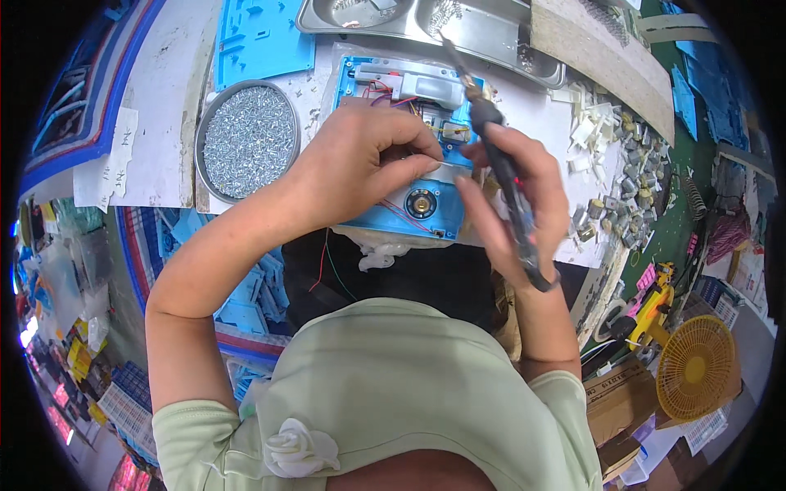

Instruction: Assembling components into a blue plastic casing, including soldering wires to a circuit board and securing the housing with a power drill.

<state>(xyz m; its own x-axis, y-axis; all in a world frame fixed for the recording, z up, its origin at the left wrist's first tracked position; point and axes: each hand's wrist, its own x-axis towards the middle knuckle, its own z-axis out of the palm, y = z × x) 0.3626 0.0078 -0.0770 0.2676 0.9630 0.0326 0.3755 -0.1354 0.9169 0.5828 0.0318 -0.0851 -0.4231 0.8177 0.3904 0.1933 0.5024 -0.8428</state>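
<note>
In front of me is an open blue plastic housing (446, 219) with a round black speaker (421, 203), thin red wires and a grey plastic part (430, 88). My left hand (352, 159) reaches over it from the left. Its thumb and forefinger are pinched together near the housing's middle, on something too small to make out. My right hand (524, 192) is closed round the black handle of what looks like a soldering iron (501, 159). Its thin metal end points up and away from me. The right thumb and fingertips, slightly blurred, come close to the left fingertips.
A round bowl (203, 164) of small silvery screws stands at left, below a blue plastic panel (266, 41). Across the back is a metal tray (491, 41). Small metal motors (626, 196) and white plastic pieces (594, 131) lie at right. A yellow fan (696, 367) sits lower right.
</note>
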